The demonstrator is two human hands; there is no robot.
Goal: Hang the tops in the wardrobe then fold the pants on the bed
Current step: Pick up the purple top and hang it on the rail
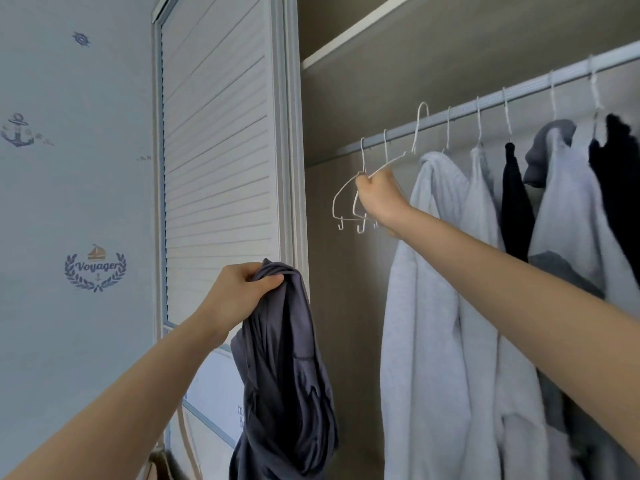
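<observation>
My left hand [239,292] is close to me, low in the middle. Its fingers are curled tight round the top of a dark grey top [287,375], which hangs down in a bunch beside the white slatted door [218,133]. My right hand [379,197] reaches up into the wardrobe [346,306]. It grips a white wire hanger [398,157], tilted, with its hook up by the rail [519,91]. Two bare hangers [343,202] hang just to the left of that hand. Pale grey and dark clothes [433,271] hang on the rail to the right.
</observation>
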